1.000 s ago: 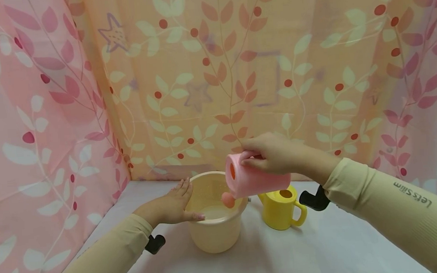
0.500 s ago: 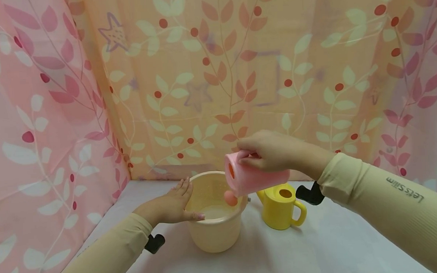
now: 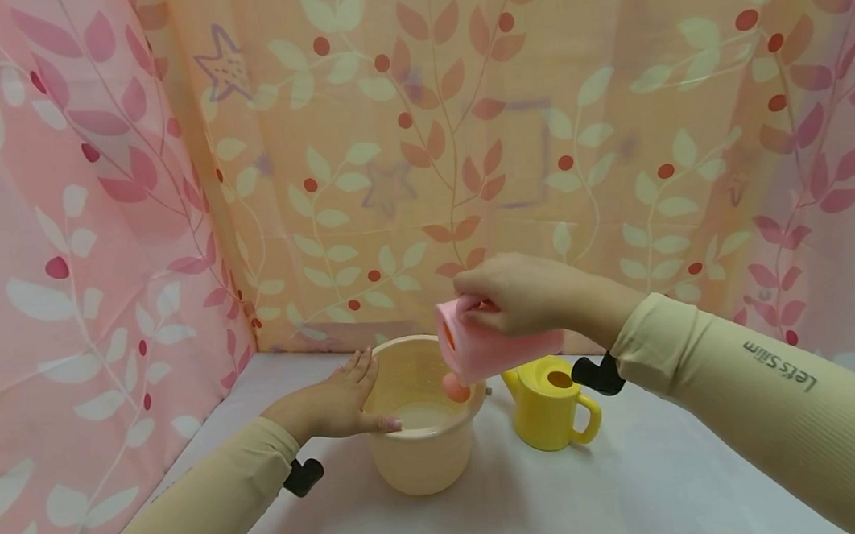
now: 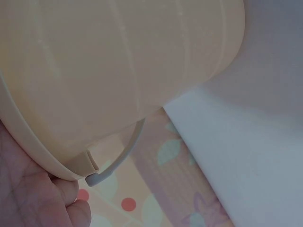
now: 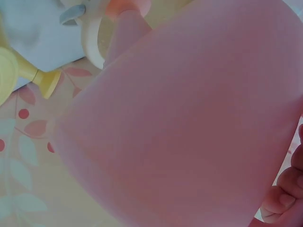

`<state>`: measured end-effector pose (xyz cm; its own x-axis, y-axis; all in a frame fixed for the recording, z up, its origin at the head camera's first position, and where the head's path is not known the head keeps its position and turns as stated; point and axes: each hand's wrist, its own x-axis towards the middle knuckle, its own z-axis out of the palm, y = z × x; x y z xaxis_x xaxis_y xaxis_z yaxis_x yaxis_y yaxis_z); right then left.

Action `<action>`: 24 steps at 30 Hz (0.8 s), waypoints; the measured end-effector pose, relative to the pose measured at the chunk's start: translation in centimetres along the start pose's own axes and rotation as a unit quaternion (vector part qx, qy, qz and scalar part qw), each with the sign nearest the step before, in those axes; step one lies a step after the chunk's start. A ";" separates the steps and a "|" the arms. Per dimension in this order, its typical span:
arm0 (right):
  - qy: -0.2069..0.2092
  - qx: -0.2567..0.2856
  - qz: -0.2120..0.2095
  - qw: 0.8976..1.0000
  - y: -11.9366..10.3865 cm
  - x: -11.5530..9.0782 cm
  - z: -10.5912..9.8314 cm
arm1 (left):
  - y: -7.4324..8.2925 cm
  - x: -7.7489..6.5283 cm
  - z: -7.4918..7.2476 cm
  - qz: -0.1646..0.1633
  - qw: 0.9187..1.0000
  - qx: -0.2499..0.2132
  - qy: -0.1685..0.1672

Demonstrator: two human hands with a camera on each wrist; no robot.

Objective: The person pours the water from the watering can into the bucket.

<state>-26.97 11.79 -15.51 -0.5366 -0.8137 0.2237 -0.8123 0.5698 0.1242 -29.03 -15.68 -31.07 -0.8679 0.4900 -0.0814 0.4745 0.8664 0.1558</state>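
A pink watering can (image 3: pixel 507 347) with an orange sprinkler head (image 3: pixel 456 387) is tipped over a cream bucket (image 3: pixel 422 465). My right hand (image 3: pixel 519 294) grips the can's handle from above. In the right wrist view the pink body (image 5: pixel 189 113) fills most of the picture, with curled fingers (image 5: pixel 286 187) at the right edge. My left hand (image 3: pixel 333 405) rests on the left of the bucket's rim, its fingers fairly straight and its thumb reaching over the near rim. The left wrist view shows the bucket's wall (image 4: pixel 123 61) and the palm (image 4: pixel 23 184) against the rim.
A yellow watering can (image 3: pixel 544 414) stands upright to the right of the bucket, its handle to the right. Both stand on a white-covered table (image 3: pixel 556 502). Leaf-patterned curtains (image 3: pixel 392 140) hang behind and on both sides. The bucket has a grey bail (image 4: pixel 123 156).
The right hand has moved slightly left with the pink watering can, which tilts a little further. Its sprinkler head has shifted slightly right within the bucket's mouth. The left hand has stayed put.
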 end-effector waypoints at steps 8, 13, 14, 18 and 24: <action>-0.016 -0.008 0.013 1.000 -0.2 0.3 0.0 | -0.1 0.1 0.1 -0.001 1.000 0.004 0.004; -0.026 -0.018 0.023 0.999 -0.3 0.2 0.2 | -0.1 0.1 0.1 -0.001 1.000 0.001 0.003; -0.028 -0.020 0.025 0.999 -0.3 0.2 0.2 | -0.1 0.1 0.1 -0.001 1.000 0.000 0.003; -0.038 -0.025 0.036 0.998 -0.4 0.2 0.2 | 0.0 0.0 0.1 0.000 1.000 -0.001 0.005; -0.039 -0.030 0.040 0.998 -0.4 0.1 0.2 | 0.0 0.0 0.1 -0.002 1.000 -0.002 0.005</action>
<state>-26.78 11.44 -15.73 -0.6175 -0.7701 0.1599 -0.7520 0.6377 0.1670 -29.04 -15.67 -31.22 -0.8710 0.4862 -0.0712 0.4712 0.8675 0.1592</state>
